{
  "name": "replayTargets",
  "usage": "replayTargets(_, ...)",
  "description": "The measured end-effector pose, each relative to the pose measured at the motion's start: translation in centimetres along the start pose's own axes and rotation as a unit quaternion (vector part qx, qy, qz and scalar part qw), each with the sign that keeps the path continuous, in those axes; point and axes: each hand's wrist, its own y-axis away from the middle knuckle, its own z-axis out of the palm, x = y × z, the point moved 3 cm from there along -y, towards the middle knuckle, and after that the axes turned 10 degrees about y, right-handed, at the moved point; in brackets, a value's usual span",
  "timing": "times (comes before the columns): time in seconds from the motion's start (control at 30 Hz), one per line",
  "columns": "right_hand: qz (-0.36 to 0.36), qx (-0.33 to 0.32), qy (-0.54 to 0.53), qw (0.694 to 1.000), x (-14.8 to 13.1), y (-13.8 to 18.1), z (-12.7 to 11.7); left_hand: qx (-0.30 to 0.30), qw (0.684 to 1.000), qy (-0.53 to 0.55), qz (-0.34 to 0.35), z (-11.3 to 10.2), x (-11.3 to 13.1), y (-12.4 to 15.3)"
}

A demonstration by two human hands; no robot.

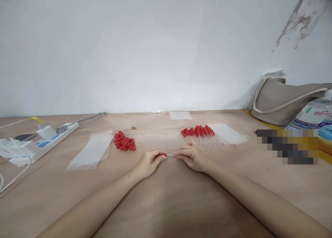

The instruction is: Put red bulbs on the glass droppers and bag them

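Note:
My left hand pinches a red rubber bulb, its closed end hidden in the fingers. A clear glass dropper tube runs from the bulb's mouth to my right hand, whose fingers are closed on it. Whether the tube sits inside the bulb or only touches it, I cannot tell. Just beyond my hands lies a row of bare clear tubes. To the left is a pile of loose red bulbs. At the right, several droppers with red bulbs fitted lie side by side.
Clear plastic bags lie on the left, more bags on the right, and a small zip bag by the wall. A power strip with chargers stands far left. A grey bag and water bottle are at right.

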Motion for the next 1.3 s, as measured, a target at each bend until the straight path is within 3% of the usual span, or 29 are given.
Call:
replayTargets(0.23, -0.023, -0.007, 0.056, 0.998, -0.6, 0.0, -0.8, -0.039, 0.999, -0.033, 0.014, 0.3, 0.5, 0.3)
replayTargets(0.53, -0.018, -0.027, 0.080, 0.996, -1.8, 0.1, -0.1, -0.065, 0.994, -0.063, 0.054, 0.7, 0.7, 0.6)
replayTargets(0.7, 0.005, -0.065, 0.069, 0.995, -2.0, -0.2, 0.1, -0.055, 0.996, -0.059, 0.042, 0.7, 0.5, 0.5)
replayTargets(0.87, -0.007, -0.050, 0.080, 0.995, -1.4, -0.4, -0.3, -0.035, 0.998, -0.051, -0.001, 0.3, 0.2, 0.2)
replayTargets(1.1, -0.067, -0.018, 0.202, 0.977, -1.8, -0.1, -1.2, -0.020, 0.997, -0.069, 0.031, 0.1, 0.4, 0.3)
replayTargets(1.2, -0.030, -0.013, 0.230, 0.973, -1.3, -0.3, -1.9, 0.029, 0.995, -0.083, 0.046, -0.3, 0.4, 0.4)
replayTargets(1.3, 0.112, 0.002, 0.179, 0.977, 1.1, -0.7, -3.2, 0.066, 0.992, -0.097, 0.050, -0.7, 0.4, 0.5)
